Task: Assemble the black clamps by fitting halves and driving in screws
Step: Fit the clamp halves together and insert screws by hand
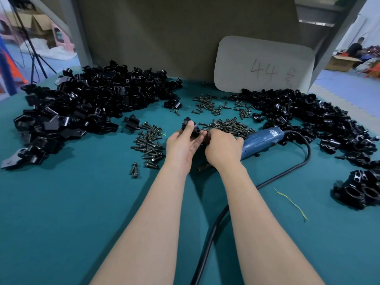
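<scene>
On my teal table (pixel 61 202) stands a grey card (pixel 263 64) marked 44; nearer me lies a yellow thread (pixel 292 203), rightward a cardboard box (pixel 340 63).

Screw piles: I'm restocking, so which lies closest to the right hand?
The screw heap just beyond the right hand, beside the blue driver; the others lie left of the left hand or farther back.

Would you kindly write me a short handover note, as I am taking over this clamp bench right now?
Left hand holds a black clamp piece. Right hand is curled beside it; what it holds is hidden. Blue electric screwdriver lies on the green table, partly under the right hand. Screws heaped just beyond. Loose halves piled left and right. Some joined clamps seemingly far right. Left: screw this one, then the piles.
</scene>
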